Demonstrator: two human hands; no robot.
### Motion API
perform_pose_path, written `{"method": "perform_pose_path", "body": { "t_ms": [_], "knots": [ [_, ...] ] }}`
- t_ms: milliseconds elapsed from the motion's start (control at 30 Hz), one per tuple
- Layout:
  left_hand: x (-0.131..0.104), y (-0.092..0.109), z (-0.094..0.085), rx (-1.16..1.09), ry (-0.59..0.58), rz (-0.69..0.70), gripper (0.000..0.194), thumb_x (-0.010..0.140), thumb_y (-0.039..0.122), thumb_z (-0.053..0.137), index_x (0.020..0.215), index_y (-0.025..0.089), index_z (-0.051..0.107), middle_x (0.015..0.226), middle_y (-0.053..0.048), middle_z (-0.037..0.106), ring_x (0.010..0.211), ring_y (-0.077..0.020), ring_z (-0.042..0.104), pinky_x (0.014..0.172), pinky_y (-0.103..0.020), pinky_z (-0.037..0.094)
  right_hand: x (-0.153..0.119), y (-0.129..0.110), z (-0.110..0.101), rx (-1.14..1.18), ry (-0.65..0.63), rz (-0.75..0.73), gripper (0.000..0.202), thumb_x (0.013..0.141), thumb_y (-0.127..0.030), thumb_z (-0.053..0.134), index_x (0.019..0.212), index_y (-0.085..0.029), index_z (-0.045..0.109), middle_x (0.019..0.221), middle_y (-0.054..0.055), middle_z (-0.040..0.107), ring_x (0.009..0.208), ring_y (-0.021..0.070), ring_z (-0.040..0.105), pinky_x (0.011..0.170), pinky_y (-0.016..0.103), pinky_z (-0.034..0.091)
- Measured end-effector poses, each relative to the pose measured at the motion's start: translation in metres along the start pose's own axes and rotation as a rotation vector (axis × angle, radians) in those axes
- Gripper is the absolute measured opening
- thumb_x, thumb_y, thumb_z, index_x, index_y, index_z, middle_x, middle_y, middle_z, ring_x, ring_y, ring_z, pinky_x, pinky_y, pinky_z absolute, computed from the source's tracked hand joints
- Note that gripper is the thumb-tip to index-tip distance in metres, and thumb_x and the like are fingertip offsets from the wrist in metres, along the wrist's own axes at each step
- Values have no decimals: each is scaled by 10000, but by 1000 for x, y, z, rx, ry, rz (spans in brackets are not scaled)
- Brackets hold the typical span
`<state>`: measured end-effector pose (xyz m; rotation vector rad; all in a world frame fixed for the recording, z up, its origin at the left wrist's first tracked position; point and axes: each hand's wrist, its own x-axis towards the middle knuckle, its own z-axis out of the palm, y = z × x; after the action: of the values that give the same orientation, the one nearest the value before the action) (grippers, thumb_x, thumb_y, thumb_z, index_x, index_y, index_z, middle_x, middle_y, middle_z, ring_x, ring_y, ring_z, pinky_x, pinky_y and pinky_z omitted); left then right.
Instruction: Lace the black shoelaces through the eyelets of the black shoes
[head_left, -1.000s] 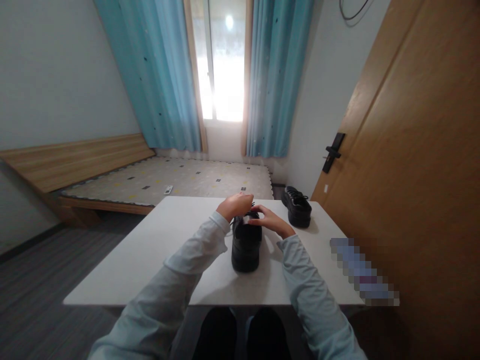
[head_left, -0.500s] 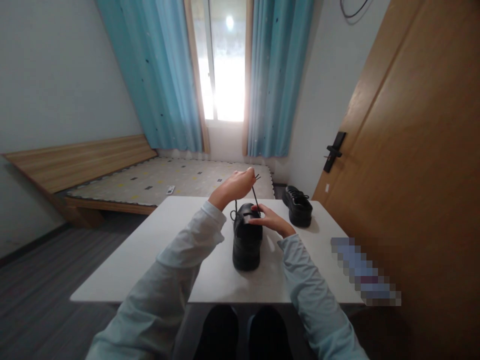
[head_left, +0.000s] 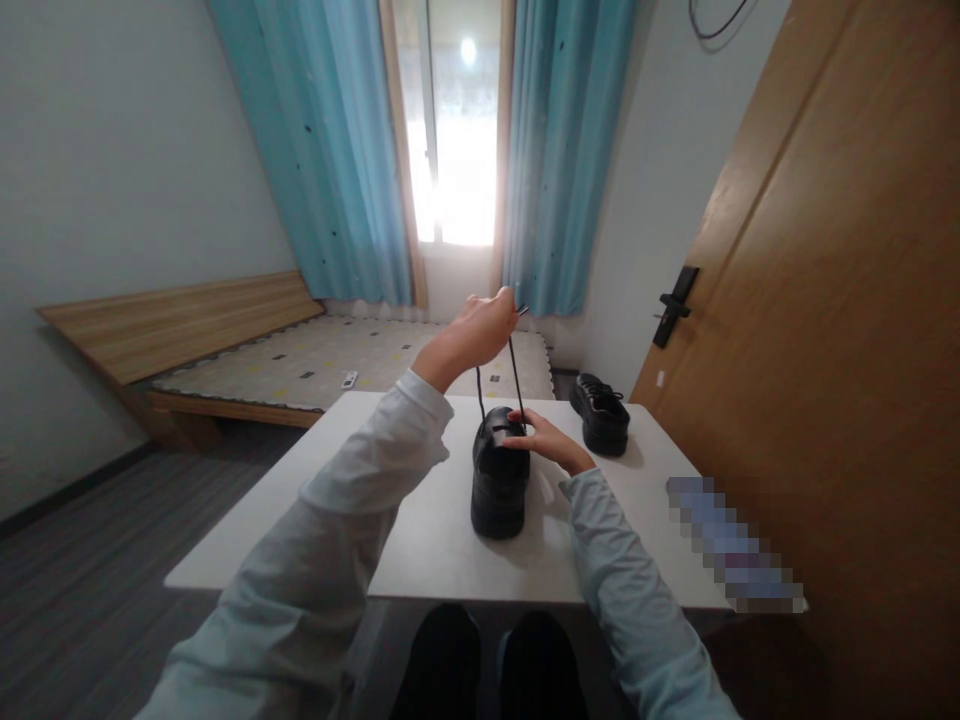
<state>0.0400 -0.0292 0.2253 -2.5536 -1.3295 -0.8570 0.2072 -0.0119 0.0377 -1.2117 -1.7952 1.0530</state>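
Observation:
A black lace-up shoe [head_left: 498,500] stands upright on the white table [head_left: 300,530], its heel towards me. Above it, my left hand [head_left: 478,328] is closed around the ends of the black shoelace [head_left: 516,372]. Two strands run taut from that hand down to the shoe, and a short lace end pokes out past the fingers. My right hand [head_left: 551,440] grips the shoe's opening at the tongue from the right side, thumb nearer me and fingers farther forward. Parts of the tongue and eyelets are hidden by these fingers.
Another black shoe [head_left: 604,425] stands at the table's back right. A blurred-out flat item [head_left: 731,545] lies along the right edge. Beyond the table is a bed [head_left: 390,355] with a small white remote-like object [head_left: 349,379]. A wooden door [head_left: 825,300] flanks the right side.
My left hand has risen with the lace, pulling both strands up straighter; the loose loop at the shoe's left is gone. My right hand stays at the shoe.

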Motion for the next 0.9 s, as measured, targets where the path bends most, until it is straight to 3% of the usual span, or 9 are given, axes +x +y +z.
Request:
{"method": "perform_pose_path", "body": {
  "t_ms": [233, 433, 700, 900],
  "knots": [
    [8, 7, -11, -79, 90, 61, 129, 901, 137, 381, 951, 108, 496, 714, -44, 534, 874, -208, 566, 879, -371, 388, 1, 4, -1, -19, -21, -3, 586, 616, -389, 775, 1114, -161, 563, 1161, 97, 588, 1082, 245, 541, 996, 407, 374],
    [16, 7, -13, 2, 86, 129, 173, 906, 119, 332, 959, 82, 493, 752, -83, 540, 867, -217, 580, 843, -348, 406, 1, 4, -1, -10, -15, -2, 596, 603, -394, 784, 1111, -164, 572, 1165, 97, 590, 1097, 250, 537, 1003, 406, 372],
    [33, -6, -6, 137, 121, 194, 174, 868, 105, 350, 897, 112, 521, 753, -87, 532, 823, -210, 576, 747, -311, 424, 4, 12, -2, -19, -37, -23, 661, 603, -436, 778, 1159, -155, 558, 1186, 109, 580, 1123, 263, 527, 1021, 428, 354],
    [51, -17, -17, 48, 228, 248, 203, 850, 137, 350, 763, 173, 530, 686, -61, 523, 807, -206, 551, 762, -337, 434, 5, 12, -3, -49, -38, -79, 664, 615, -435, 771, 1176, -159, 547, 1211, 110, 573, 1141, 261, 521, 1034, 419, 347]
  ]
}}
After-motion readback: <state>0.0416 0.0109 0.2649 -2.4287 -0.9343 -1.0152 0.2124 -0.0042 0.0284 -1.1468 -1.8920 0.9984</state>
